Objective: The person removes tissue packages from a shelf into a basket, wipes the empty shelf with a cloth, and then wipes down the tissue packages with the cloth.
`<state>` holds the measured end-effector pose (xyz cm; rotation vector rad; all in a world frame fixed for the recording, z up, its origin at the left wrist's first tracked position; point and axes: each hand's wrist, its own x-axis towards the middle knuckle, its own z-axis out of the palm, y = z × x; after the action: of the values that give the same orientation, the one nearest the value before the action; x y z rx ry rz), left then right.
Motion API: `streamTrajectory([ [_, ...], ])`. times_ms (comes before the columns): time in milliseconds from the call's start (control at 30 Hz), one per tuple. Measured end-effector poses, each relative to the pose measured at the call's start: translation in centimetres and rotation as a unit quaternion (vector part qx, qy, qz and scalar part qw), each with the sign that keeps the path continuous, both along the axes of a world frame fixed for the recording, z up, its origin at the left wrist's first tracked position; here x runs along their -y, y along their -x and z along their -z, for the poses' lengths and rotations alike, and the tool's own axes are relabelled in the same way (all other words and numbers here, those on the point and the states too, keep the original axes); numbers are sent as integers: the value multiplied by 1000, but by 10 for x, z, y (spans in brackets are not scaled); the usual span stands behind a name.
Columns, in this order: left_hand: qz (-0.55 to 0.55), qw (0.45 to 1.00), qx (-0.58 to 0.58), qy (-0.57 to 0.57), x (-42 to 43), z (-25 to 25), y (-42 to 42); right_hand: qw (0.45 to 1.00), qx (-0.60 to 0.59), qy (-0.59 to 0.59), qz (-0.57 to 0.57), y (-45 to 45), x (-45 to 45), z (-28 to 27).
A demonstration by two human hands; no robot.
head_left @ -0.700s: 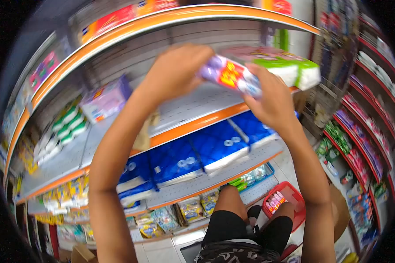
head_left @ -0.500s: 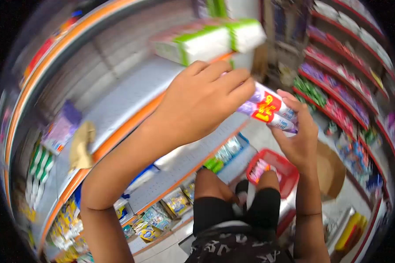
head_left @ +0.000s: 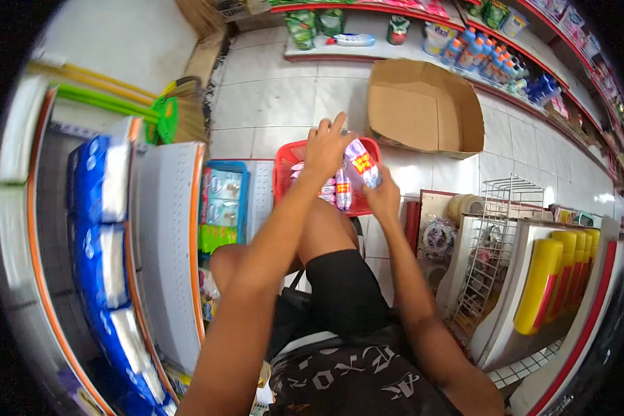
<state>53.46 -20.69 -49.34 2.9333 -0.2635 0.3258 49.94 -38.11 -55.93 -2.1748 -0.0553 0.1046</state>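
Note:
A purple and white twin pack [head_left: 361, 163] with a red and yellow label is over the right part of the red basket [head_left: 282, 173] on the floor. My right hand [head_left: 383, 194] grips the pack's lower end. Beside its upper left edge is my left hand [head_left: 327, 147], with its fingers spread; whether the thumb touches the pack is unclear. Under the hands, the basket holds several similar purple packs [head_left: 343, 190].
An open cardboard box [head_left: 423, 107] lies on the tiles beyond the basket. Shelves with blue packs [head_left: 93, 236] line the left. A blue tray [head_left: 241, 208] is left of the basket. Yellow bottles [head_left: 538, 284] and a wire rack [head_left: 489, 256] are at right.
The view has turned from the shelf down to the floor. Both hands have brought the pack from in front of the shelf to over the basket, and the left hand's fingers have spread.

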Motion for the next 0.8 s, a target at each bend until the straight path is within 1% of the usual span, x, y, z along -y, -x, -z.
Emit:
streamTrajectory([
  [33,-89,992,-66,61,13,34,-4,999,-26,10,30,1,0,20],
  [67,-179,967,-134,120,28,72,-4,995,-64,38,63,3,-4,36],
  [100,-263,915,-214,218,47,116,-2,993,-79,30,79,7,-8,55],
  [133,-342,839,-287,310,63,154,-5,991,-94,21,93,7,-12,76],
  [200,-324,792,-413,312,82,190,-14,987,-111,21,111,13,-17,136],
  [233,-369,713,-459,381,87,151,-22,982,-141,35,118,16,-22,148],
  [267,-377,705,-462,384,90,169,-14,982,-148,39,110,15,-27,160],
  [300,-247,792,-477,289,94,200,0,958,-242,98,116,12,-32,174],
  [367,-105,853,-476,185,93,230,-3,904,-355,212,111,-7,-43,211],
  [400,-125,867,-426,225,89,240,-4,867,-410,266,97,-18,-50,224],
  [433,-145,874,-380,265,86,251,2,906,-351,191,142,-8,-43,233],
  [467,-167,876,-336,304,83,262,12,932,-290,116,184,5,-37,235],
  [500,-189,873,-293,341,81,272,24,947,-225,41,227,16,-32,237],
  [533,-210,867,-251,376,86,281,37,970,-132,39,198,22,-28,245],
  [567,-214,858,-266,384,92,280,36,971,-96,2,220,23,-26,263],
  [600,-203,885,-217,359,94,271,28,969,-62,-35,238,32,-23,279],
  [633,-190,910,-162,330,94,260,21,969,-73,-26,234,39,-21,281],
  [667,-195,909,-165,330,95,247,18,944,-118,-168,258,36,-25,279],
  [733,-219,890,-178,358,95,231,13,897,-161,-311,271,28,-35,285],
  [767,-228,872,-176,395,92,246,14,918,-174,-227,276,25,-36,288],
  [800,-229,870,-180,398,91,260,16,932,-168,-157,281,27,-33,293],
])
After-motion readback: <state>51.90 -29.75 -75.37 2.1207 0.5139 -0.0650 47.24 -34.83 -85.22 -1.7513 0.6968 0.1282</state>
